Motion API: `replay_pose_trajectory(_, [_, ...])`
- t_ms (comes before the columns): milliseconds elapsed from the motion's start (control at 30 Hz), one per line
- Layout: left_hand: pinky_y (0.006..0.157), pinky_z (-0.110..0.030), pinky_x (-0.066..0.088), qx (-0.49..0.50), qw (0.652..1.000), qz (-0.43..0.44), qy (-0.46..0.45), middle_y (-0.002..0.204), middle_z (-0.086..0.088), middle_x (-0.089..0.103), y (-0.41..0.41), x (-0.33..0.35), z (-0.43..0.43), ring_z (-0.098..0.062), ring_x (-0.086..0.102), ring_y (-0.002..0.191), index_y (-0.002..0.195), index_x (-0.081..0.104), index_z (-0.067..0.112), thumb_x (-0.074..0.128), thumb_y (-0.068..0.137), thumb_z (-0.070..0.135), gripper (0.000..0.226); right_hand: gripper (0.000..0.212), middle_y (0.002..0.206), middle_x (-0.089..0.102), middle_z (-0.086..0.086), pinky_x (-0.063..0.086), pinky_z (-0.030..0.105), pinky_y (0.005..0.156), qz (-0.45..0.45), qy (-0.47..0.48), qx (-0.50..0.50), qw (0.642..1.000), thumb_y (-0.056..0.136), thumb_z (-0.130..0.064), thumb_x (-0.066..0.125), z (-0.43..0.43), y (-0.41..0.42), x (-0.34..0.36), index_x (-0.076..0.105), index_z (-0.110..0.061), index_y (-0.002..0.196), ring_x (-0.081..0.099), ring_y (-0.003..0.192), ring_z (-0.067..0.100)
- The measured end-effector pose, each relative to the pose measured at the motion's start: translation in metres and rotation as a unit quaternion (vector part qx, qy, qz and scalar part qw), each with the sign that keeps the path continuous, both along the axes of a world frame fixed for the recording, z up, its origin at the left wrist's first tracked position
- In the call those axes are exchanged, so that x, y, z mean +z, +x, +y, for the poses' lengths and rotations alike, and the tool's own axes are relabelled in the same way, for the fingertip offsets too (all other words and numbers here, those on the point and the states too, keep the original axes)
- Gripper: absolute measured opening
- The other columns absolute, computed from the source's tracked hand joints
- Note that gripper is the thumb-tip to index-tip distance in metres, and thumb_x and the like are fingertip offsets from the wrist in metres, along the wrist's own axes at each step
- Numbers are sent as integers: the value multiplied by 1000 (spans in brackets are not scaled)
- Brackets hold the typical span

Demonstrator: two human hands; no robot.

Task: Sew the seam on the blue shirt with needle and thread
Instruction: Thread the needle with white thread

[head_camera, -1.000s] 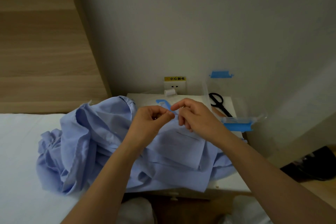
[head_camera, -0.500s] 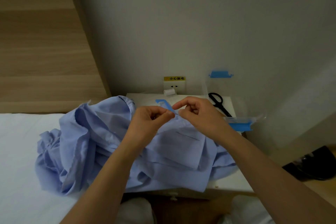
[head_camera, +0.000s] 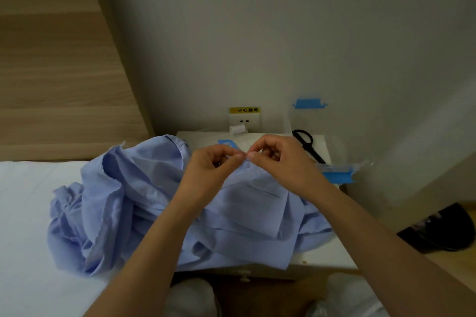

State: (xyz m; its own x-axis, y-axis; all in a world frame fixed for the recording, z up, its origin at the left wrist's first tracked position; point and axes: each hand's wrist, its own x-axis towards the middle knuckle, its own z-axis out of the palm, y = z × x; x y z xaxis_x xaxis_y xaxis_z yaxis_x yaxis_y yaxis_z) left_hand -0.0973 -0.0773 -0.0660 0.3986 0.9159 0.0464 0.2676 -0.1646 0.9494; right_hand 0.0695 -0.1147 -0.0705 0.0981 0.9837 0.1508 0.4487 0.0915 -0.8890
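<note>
Both hands have drifted a little toward the far side since a second ago, and the right forefinger, which then reached out over the left fingertips, is now curled in so that the two sets of fingertips meet. The left hand (head_camera: 213,162) has its thumb pressed to its forefinger in a narrow pinch, with the other fingers curled into the palm. The right hand (head_camera: 280,159) does the same just to its right. Whether needle or thread lies between the fingertips is too small to tell. Both hands are raised just above the far edge of the crumpled light-blue cotton shirt (head_camera: 123,201), which has not shifted. It lies partly on the white bed sheet (head_camera: 25,213) at the left and partly over the white bedside cabinet (head_camera: 324,262), its near hem hanging past the cabinet's front. Black-handled scissors (head_camera: 306,143) rest on the far right of the cabinet top, beside a clear plastic box with blue latches (head_camera: 334,175). A small white spool of thread (head_camera: 237,129) stands at the far edge, against the white wall socket (head_camera: 244,119). A pale wooden headboard (head_camera: 51,59) rises behind the bed on the left.
</note>
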Motion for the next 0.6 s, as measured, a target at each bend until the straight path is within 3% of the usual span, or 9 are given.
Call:
replay_pose_trajectory(133, [45,-14,32,12,1000,-5,28,46,7,43,2,-1,2,-4,35,43,91,67,14,65,88,10,5,7,77,67,15,51,38,67,1,1,-8,1000,89,-18,65,1,1,-2,70,-17,84,60,69,28])
replay_pose_trajectory(200, [45,-14,31,10,999,-3,43,46,9,44,5,0,0,-5,35,43,82,68,13,67,87,11,6,8,76,67,13,50,37,66,2,0,-9,1000,90,-18,64,1,2,-1,70,-16,84,57,65,24])
replay_pose_trajectory(300, [45,-16,30,18,998,-6,58,49,-2,44,10,2,-1,-9,34,46,76,69,15,68,87,14,12,8,72,66,8,47,29,63,6,0,-12,1000,91,-17,63,0,3,1,69,-14,86,53,61,11])
replay_pose_trajectory(433, [43,-16,28,18,998,-7,63,51,-12,44,16,5,-2,-12,32,45,77,70,11,66,89,14,12,7,77,69,2,51,34,67,3,2,-19,1000,91,-19,63,-4,6,8,69,-19,87,58,64,18])
replay_pose_trajectory(600, [41,-11,29,40,999,-15,31,44,3,39,29,10,1,-4,30,38,78,70,3,66,88,12,14,13,80,63,-16,44,17,64,-1,24,-107,994,93,-13,59,-1,41,28,69,-22,91,54,60,-5])
